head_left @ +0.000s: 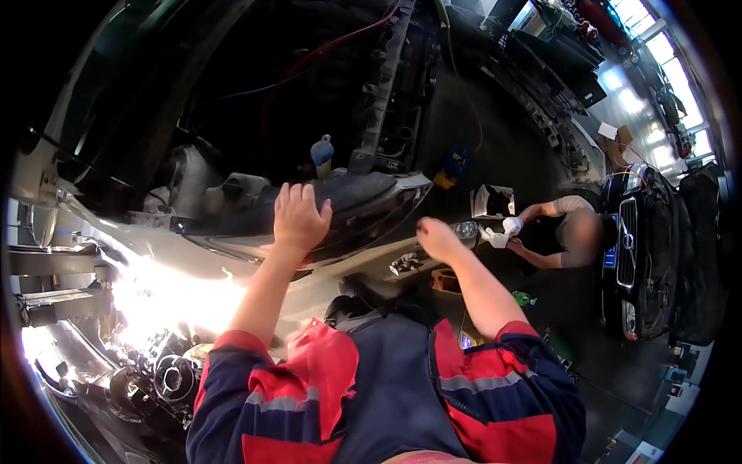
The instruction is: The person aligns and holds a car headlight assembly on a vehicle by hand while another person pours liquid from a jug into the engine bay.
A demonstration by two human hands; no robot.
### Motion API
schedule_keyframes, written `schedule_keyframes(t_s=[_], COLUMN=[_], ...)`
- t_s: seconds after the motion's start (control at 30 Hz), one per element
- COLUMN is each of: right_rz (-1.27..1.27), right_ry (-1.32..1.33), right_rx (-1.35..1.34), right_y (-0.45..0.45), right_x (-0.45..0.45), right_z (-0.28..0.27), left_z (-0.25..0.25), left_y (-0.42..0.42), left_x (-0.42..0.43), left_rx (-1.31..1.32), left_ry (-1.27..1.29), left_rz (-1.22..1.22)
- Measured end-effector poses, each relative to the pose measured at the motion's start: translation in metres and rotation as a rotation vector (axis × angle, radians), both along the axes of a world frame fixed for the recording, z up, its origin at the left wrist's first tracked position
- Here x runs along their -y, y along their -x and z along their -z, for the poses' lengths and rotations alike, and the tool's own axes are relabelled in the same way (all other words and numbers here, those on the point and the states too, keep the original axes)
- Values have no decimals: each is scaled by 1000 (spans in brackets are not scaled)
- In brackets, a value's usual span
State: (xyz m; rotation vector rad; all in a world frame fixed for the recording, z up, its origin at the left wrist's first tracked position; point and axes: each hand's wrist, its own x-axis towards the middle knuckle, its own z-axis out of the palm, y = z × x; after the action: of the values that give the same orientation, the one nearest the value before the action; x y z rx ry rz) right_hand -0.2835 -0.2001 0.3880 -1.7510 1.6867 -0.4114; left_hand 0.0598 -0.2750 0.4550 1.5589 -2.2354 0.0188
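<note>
My left hand [301, 220] lies with its fingers spread on the dark headlight [352, 207] at the car's front corner. Beyond its fingertips, a blue cap [321, 148] stands up at the edge of the shadowed engine bay. My right hand [441, 240] is beside the headlight's right tip, above the bumper [371, 259], with its fingers curled in. What it holds, if anything, is hidden from me. I cannot tell whether it touches the bumper.
To the right, another person in white gloves [504, 233] works close to my right hand. A black car [627, 251] stands behind them. Near the bumper lie a glove [404, 264] and an orange-brown tray [444, 281]. A red hose [332, 45] crosses the engine bay.
</note>
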Motion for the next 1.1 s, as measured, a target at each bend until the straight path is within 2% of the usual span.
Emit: schedule_keyframes(t_s=[0.07, 0.2, 0.27, 0.4, 0.43, 0.47, 0.53, 0.8, 0.83, 0.93, 1.03, 1.1], right_rz=[-15, 62, -11, -190, -233, -267, -316, -448, -433, -264, 37, 165], right_ry=[154, 287, 389, 241, 174, 148, 152, 182, 168, 363, 205, 406], right_rx=[54, 20, -46, -400, -442, -464, -552, -576, -485, -239, 65, 160], right_y=[-2, 0, -4, -22, -26, -30, -36, -26, -25, -14, 0, 4], right_x=[46, 144, 185, 233, 240, 244, 248, 267, 268, 271, 280, 300], right_z=[-31, -44, -44, -39, -35, -31, -18, -12, -16, -2, -26, -23], left_z=[-5, -12, -15, -26, -29, -23, -25, -24, -21, -21, -22, -21], left_y=[8, 10, 13, 15, 16, 15, 13, 17, 17, 18, 21, 21], left_x=[0, 2, 3, 4, 7, 9, 8, 10, 10, 10, 11, 13], left_rx=[83, 67, 63, 26, 21, 15, 20, 5, 10, 21, 35, 48], left_ry=[-43, -155, -165, -199, -204, -91, -160, -133, -113, -112, -142, -159], left_rz=[12, -67, -67, -81, -89, -69, -87, -125, -121, -125, -134, -143])
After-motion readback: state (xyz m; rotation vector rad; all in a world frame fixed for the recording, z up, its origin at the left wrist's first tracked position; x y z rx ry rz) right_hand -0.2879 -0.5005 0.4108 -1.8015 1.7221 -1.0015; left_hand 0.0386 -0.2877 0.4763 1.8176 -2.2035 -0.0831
